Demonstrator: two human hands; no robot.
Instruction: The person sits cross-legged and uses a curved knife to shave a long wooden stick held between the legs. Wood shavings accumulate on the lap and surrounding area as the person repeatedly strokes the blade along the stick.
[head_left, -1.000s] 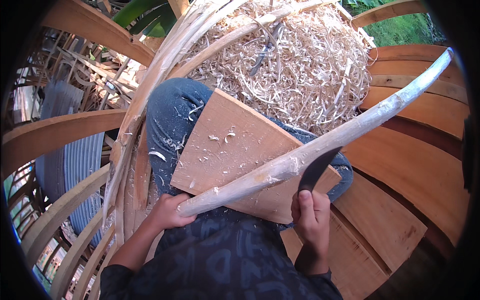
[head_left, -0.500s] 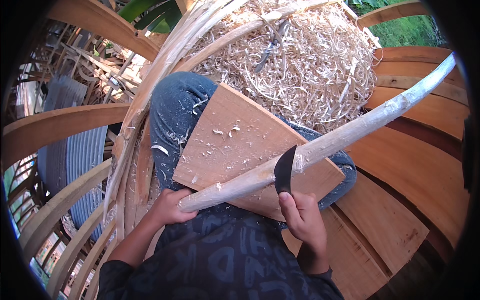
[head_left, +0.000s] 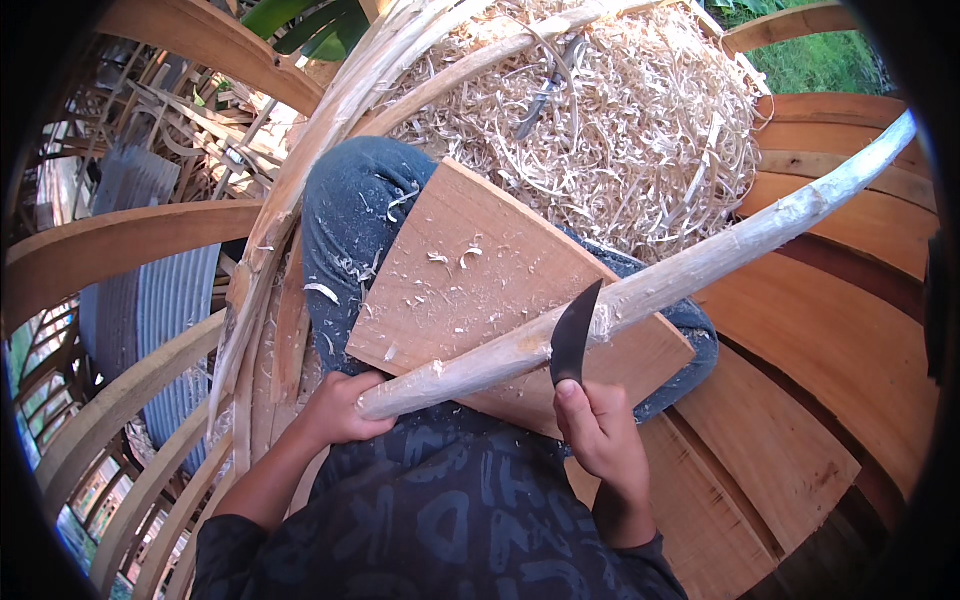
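Note:
A long, pale, peeled wooden pole (head_left: 700,266) slants across my lap, its far end reaching up to the right. My left hand (head_left: 347,408) is closed around its near end. In my right hand (head_left: 598,428) is a knife with a dark curved blade (head_left: 573,335), held point up; its handle is hidden in the fist. The blade lies against the pole, by a roughened patch on the wood. Beneath the pole, a flat wooden board (head_left: 450,270) rests over my legs, strewn with small shavings (head_left: 470,257).
A big heap of wood shavings (head_left: 640,130) lies ahead, with another knife-like tool (head_left: 545,95) on it. Long split strips (head_left: 290,200) run along my left. Curved wooden ribs (head_left: 130,245) and corrugated sheets (head_left: 180,330) are farther left; wide planks (head_left: 820,340) line the right.
The blade has tilted slightly rightward at its tip. My hands keep their holds, and the pole is almost still; the whole view has shifted a little.

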